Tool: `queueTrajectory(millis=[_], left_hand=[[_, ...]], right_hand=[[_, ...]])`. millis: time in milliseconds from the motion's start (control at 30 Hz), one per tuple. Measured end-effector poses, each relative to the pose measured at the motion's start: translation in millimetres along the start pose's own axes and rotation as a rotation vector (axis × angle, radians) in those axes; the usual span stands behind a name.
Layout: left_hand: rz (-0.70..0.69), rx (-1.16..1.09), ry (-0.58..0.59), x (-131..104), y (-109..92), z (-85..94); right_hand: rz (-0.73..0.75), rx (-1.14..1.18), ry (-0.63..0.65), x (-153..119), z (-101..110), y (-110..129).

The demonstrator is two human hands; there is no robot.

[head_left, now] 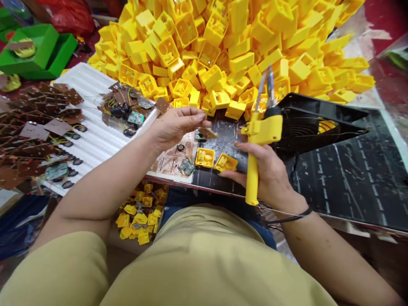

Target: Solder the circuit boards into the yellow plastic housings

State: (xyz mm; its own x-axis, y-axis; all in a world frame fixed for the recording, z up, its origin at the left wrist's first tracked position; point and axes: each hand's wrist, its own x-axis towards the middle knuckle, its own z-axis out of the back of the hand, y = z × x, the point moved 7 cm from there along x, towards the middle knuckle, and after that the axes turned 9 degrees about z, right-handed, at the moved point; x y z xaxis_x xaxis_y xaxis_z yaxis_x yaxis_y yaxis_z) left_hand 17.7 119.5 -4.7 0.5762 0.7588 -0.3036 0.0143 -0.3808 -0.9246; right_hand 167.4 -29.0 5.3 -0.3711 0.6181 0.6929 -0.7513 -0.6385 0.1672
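My right hand (270,170) is wrapped round a yellow soldering gun (264,129), its metal tip pointing up and away from me. My left hand (181,123) is closed in a pinch over the bench, with a small circuit board (205,134) at its fingertips, partly hidden and blurred. Below the hands, two open yellow plastic housings (205,157) lie side by side near the bench edge. Left of them are a loose green circuit board (187,166) and a small round black part (181,148).
A large heap of yellow housings (210,51) covers the back of the bench. On the right stands a black fan (296,123). Brown boards with wires (38,131) and a white corrugated sheet (92,148) lie left. More yellow pieces (140,219) sit below the bench edge.
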Motion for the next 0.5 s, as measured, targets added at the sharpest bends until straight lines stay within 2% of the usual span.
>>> queueTrajectory(millis=[67, 100, 200, 267, 333, 433, 500], left_hand=[[-0.050, 0.228, 0.064, -1.7, -7.6, 0.8], [-0.065, 0.398, 0.112, -3.3, -7.2, -4.3], [-0.137, 0.981, 0.213, -12.0, 7.5, -30.6], [-0.237, 1.293, 0.199, -18.7, 19.0, -49.0], [-0.318, 1.457, 0.153, -23.2, 27.2, -62.3], [-0.344, 1.506, 0.105, -24.7, 31.9, -69.7], [-0.339, 1.492, 0.102, -25.0, 30.4, -70.7]], right_hand=[[0.004, 0.044, 0.080, -12.3, -5.2, -0.2], [0.012, 0.053, 0.102, -17.1, -7.5, 0.5], [0.033, 0.072, 0.114, -23.9, -10.5, 4.0], [0.040, 0.083, 0.098, -22.7, -5.6, 6.8], [0.038, 0.072, 0.030, -20.6, 11.3, 8.8], [0.010, 0.061, -0.065, -25.9, 50.7, 9.6], [-0.075, 0.042, 0.026, -38.6, 70.2, 4.6]])
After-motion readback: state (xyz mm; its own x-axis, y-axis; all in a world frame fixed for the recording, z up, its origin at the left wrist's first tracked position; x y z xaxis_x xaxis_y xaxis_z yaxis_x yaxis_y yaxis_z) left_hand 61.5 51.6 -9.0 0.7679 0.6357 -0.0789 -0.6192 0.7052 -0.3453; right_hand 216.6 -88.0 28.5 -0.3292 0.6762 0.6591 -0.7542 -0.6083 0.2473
